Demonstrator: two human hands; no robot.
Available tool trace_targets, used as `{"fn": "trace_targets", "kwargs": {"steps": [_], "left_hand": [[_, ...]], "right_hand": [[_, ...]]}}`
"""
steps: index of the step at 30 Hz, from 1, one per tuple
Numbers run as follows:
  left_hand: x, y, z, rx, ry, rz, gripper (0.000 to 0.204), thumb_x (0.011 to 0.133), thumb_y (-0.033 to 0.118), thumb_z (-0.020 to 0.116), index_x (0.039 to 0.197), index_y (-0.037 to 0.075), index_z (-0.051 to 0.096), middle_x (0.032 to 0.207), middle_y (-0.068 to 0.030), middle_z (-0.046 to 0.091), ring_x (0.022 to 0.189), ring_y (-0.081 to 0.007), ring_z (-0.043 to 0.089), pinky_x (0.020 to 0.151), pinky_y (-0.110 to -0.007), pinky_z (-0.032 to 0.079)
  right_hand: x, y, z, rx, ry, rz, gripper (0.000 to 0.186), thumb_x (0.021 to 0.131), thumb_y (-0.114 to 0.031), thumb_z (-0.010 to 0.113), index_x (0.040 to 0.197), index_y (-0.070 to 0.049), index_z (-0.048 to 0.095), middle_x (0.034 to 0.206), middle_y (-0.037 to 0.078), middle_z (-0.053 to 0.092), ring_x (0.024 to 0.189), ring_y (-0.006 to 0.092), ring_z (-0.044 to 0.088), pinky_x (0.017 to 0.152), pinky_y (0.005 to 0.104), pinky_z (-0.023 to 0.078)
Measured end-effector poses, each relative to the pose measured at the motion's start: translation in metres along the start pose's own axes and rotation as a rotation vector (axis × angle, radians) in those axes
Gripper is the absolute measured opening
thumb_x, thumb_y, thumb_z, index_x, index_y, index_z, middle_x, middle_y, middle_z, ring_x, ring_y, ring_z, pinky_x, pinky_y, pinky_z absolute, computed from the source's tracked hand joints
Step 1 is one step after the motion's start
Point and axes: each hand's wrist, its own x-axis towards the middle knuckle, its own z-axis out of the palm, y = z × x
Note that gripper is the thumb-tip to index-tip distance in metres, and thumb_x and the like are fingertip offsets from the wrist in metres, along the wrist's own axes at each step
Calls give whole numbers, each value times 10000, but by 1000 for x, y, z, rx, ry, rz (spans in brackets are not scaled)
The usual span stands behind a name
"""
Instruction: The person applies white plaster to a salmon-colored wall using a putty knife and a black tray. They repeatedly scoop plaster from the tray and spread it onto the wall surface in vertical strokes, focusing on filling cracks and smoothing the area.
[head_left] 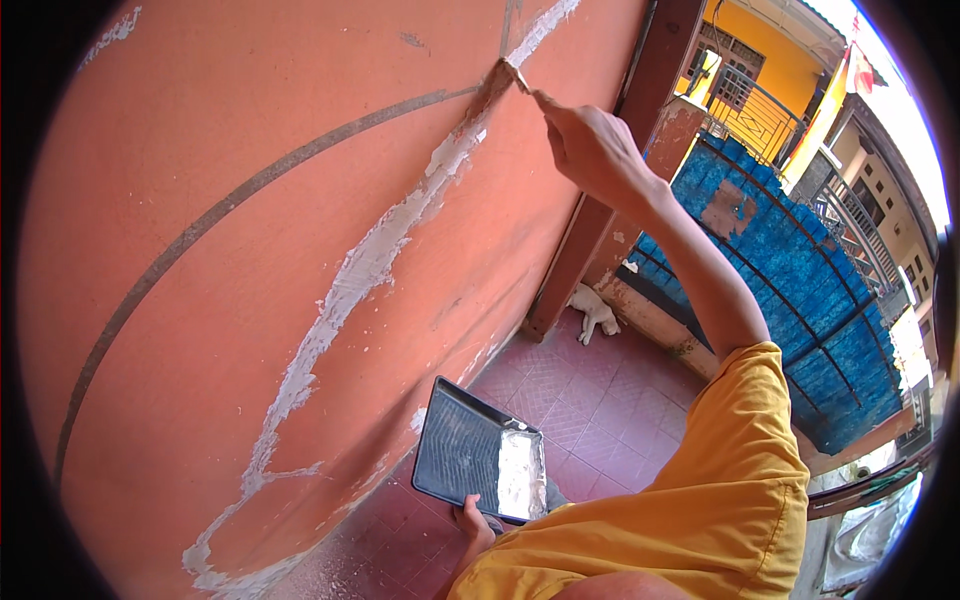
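My right hand point(600, 148) is raised to the orange wall point(250, 110), its fingers closed round the handle of a small paintbrush point(517, 77). The brush head touches the wall at the upper part of a long white patched strip point(360, 260), where a grey line meets it. Low down, my left hand point(474, 522) grips the edge of a black paint tray point(455, 440), with the thumb over the rim. White paint point(520, 474) lies in the tray's right end, and its ribbed slope is mostly bare.
A white cat point(595, 312) lies on the red tiled floor point(610, 400) by the wall's far end. Beyond a dark red post point(655, 90) stands a gate with blue sheeting point(790, 280). Yellow and beige houses rise behind it.
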Motion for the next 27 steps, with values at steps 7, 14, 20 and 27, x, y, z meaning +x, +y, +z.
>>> {"fn": "trace_targets", "kwargs": {"steps": [7, 14, 20, 27], "left_hand": [[0, 3, 8, -45, -30, -26, 553, 764, 247, 619, 1204, -79, 542, 1240, -168, 574, 1087, -301, 548, 954, -383, 425], [-7, 43, 9, -222, -129, -163, 581, 809, 319, 604, 1248, -55, 534, 1262, -156, 568, 1112, -300, 549, 973, -395, 423], [-31, 81, 33, -68, -121, -8, 700, 853, 513, 543, 1370, 46, 473, 1372, -120, 519, 1239, -300, 496, 1031, -453, 384], [-62, 89, 44, 98, 77, 197, 744, 886, 505, 519, 1463, 47, 411, 1553, -113, 317, 1390, -302, 339, 1144, -434, 259]], "right_hand": [[-48, -42, -12, 264, -226, 8, 403, 906, -57, 530, 1306, -40, 584, 572, 169, 545, 476, 301, 544, 491, 417, 422], [-211, -58, 9, 1536, -1033, 367, 316, 999, -219, 475, 1182, 1, 610, 710, 25, 583, 513, 95, 504, 497, 259, 427], [-396, -114, 64, 1801, -1079, 938, 432, 983, -163, 518, 1373, 5, 434, 798, 22, 624, 534, 68, 492, 471, 229, 415], [-509, -106, 45, 1915, -834, 1226, 523, 973, -121, 509, 1476, -68, 376, 953, 40, 662, 606, 74, 542, 508, 223, 459]]}}
